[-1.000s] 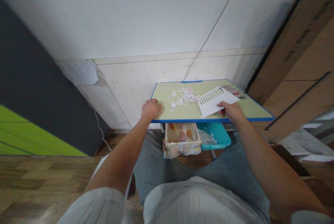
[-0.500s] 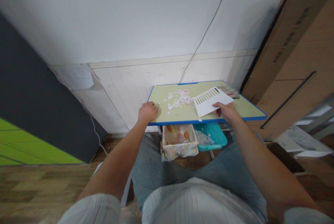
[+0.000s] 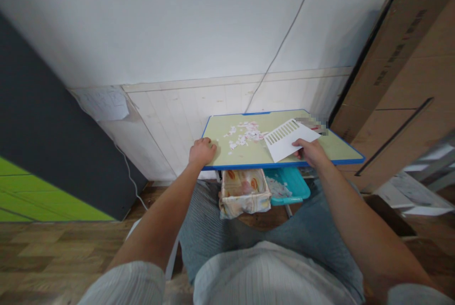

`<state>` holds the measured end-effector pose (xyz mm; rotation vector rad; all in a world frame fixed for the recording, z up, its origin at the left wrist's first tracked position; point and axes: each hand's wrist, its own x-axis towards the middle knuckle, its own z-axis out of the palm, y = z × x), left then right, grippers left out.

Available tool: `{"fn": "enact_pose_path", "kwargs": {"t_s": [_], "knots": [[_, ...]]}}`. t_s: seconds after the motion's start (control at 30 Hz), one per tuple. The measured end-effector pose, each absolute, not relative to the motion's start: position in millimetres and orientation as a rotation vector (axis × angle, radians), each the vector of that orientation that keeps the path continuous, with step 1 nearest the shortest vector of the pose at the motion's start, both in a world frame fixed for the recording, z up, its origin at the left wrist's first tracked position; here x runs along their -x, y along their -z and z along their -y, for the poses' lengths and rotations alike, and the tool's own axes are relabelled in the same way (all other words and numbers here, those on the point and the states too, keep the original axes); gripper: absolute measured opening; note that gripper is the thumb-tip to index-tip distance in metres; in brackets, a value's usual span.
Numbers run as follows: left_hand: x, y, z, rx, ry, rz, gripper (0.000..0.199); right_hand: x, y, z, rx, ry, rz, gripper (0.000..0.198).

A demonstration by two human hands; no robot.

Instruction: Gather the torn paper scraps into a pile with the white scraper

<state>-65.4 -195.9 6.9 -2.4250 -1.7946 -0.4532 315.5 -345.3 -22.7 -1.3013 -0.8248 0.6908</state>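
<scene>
The right hand (image 3: 310, 151) pinches 1 slotted white card (image 3: 284, 150) right of the paper scraps (image 3: 250, 132) on the surface (image 3: 245, 157); the left hand (image 3: 202, 152) rests curled left of them, its hold unclear. Gripping the card by its solid end should avoid bending it.

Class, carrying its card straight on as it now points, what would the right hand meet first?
Most likely the paper scraps: the slotted card in the right hand would lead into them, though its height above the table is unclear; it might pass over.
</scene>
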Motion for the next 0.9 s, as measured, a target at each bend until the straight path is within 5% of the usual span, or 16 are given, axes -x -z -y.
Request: {"fn": "enact_pose_path", "kwargs": {"t_s": [0.1, 0.33, 0.53, 0.9], "knots": [[65, -5, 195, 2.423, 0.473, 1.792, 0.042, -318, 22, 343, 1.363, -0.680, 0.805, 0.022], [65, -1, 194, 2.430, 0.503, 1.784, 0.039, -265, 18, 311, 1.459, -0.734, 0.898, 0.042], [64, 0, 195, 2.431, 0.512, 1.797, 0.041, -183, 19, 272, 1.392, -0.771, 1.105, 0.017], [61, -2, 196, 2.442, 0.521, 1.800, 0.042, -221, 11, 293, 1.399, -0.584, 1.148, 0.013]]}}
